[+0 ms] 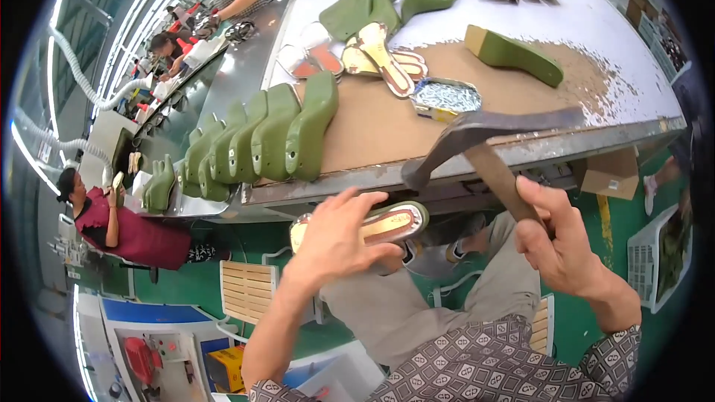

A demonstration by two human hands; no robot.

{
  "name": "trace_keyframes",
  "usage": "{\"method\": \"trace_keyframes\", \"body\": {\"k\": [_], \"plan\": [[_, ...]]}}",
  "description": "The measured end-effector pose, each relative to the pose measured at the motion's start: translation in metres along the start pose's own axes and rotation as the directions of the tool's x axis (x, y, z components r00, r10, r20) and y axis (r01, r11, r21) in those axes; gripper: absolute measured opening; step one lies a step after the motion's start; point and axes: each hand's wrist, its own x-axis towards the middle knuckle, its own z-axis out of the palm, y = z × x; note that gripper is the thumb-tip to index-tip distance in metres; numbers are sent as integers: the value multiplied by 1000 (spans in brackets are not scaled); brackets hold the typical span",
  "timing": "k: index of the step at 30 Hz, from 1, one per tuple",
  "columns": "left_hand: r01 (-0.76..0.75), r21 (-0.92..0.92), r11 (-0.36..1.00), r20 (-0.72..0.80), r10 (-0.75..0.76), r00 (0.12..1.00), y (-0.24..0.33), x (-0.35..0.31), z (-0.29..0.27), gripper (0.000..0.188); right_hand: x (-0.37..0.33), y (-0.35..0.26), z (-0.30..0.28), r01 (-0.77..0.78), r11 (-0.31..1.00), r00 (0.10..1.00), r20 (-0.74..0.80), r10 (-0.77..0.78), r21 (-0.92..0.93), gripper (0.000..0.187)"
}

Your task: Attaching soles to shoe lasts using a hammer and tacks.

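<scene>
Nailing step, judged: left hand (339,238) clamps the shoe sole (391,225) below the counter (596,22); right hand (555,242) grips the raised hammer (484,138); next needs an aimed downstroke

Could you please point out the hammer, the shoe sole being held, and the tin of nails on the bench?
hammer (477,134): head view, on the dark metal head.
shoe sole (395,223): head view, on its tan top face beside the left hand.
tin of nails (445,97): head view, on the nails inside.
</scene>
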Motion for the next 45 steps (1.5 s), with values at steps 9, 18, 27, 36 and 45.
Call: {"method": "trace_keyframes", "body": {"k": [9,18,27,36,45], "plan": [[-42,67,997,143,32,989,-4,3,8,54,-22,14,-16,-57,995,997,-42,61,87,50],[-4,46,999,166,-3,986,-7,-3,9,54,26,-25,-28,208,943,978,69,-197,-258,46],[-74,72,995,128,65,990,-5,1,9,51,54,-35,-14,25,915,916,377,140,-402,55],[-78,47,996,144,70,987,-1,-1,10,51,19,-12,-17,268,814,960,212,-181,-516,56],[-74,49,996,96,69,993,-15,-12,14,49,29,-27,-11,366,793,837,-201,-509,-487,54]]}}
